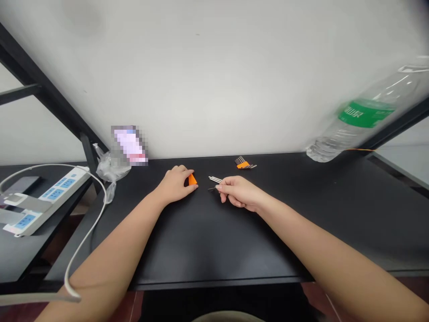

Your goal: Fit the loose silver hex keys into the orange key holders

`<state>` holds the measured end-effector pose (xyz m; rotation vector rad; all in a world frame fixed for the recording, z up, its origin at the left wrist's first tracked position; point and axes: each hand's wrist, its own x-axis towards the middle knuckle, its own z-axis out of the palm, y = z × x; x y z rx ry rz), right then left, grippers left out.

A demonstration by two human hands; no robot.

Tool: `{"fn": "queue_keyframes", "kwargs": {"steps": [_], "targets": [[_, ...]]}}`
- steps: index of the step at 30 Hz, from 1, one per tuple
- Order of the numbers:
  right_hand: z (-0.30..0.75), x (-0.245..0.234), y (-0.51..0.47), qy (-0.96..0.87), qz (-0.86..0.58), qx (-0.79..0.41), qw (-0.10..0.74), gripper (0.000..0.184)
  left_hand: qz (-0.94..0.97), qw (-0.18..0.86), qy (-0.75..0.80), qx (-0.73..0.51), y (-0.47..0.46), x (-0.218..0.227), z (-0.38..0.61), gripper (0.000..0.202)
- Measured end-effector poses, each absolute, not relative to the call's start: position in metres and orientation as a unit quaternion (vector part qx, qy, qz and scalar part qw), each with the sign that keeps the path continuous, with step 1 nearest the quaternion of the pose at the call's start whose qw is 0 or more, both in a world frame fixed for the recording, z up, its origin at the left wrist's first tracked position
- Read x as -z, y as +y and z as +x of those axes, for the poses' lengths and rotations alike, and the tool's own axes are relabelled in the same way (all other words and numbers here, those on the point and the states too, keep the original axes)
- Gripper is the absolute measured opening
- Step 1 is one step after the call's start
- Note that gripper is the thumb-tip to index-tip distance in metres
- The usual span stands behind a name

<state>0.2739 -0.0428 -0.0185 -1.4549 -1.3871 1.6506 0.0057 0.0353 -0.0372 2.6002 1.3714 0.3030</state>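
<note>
My left hand (177, 184) rests on the table with thumb and fingers closed around a small orange plastic piece (192, 180), much of it hidden by the hand. Between the thumb and forefinger of my right hand (236, 191) is a thin dark metal rod (211, 188), its tip pointing left toward the orange piece but apart from it. Just behind those fingertips lie a few silver rods (215, 179), partly covered by the hand. Farther back sits an orange holder (243, 165) with several thin metal rods in it.
A large clear bottle (365, 112) with a green label stands at the right by the wall. At the left are a phone (130, 145), a crumpled plastic bag (112, 170), and a white power strip (50, 199). A white cable (95, 226) loops over my left forearm.
</note>
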Motion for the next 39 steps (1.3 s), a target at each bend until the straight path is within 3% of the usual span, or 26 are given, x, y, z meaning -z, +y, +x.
{"fn": "queue_keyframes", "kwargs": {"steps": [4, 6, 9, 12, 18, 26, 31, 36, 39], "targets": [[0.274, 0.016, -0.042, -0.489, -0.544, -0.622, 0.279, 0.035, 0.854, 0.059, 0.501, -0.123, 0.031, 0.031, 0.009, 0.071], [0.274, 0.014, -0.042, -0.445, -0.506, -0.675, 0.301, 0.037, 0.866, 0.072, 0.466, -0.166, 0.023, 0.022, 0.013, 0.063], [0.274, 0.014, -0.041, -0.383, -0.445, -0.745, 0.315, 0.035, 0.896, 0.188, 0.344, -0.211, 0.008, 0.01, 0.023, 0.04], [0.272, 0.018, -0.041, -0.386, -0.456, -0.74, 0.307, 0.033, 0.9, 0.264, 0.292, -0.189, -0.002, 0.008, 0.033, 0.041], [0.273, 0.025, -0.041, -0.557, -0.584, -0.541, 0.236, 0.032, 0.91, 0.226, 0.31, -0.158, 0.0, 0.026, 0.045, 0.019], [0.274, 0.016, -0.039, -0.711, -0.651, -0.245, 0.105, 0.038, 0.904, 0.122, 0.399, -0.097, -0.005, 0.019, 0.044, 0.022], [0.282, 0.016, -0.039, -0.754, -0.626, -0.135, 0.149, 0.017, 0.908, 0.12, 0.392, -0.087, -0.006, 0.018, 0.044, 0.013], [0.283, 0.032, -0.032, -0.806, -0.545, -0.138, 0.185, 0.035, 0.903, 0.103, 0.406, -0.095, -0.005, 0.024, 0.048, 0.012], [0.279, 0.041, -0.026, -0.822, -0.517, -0.138, 0.193, 0.026, 0.896, 0.079, 0.425, -0.098, -0.005, 0.027, 0.052, 0.013]]}}
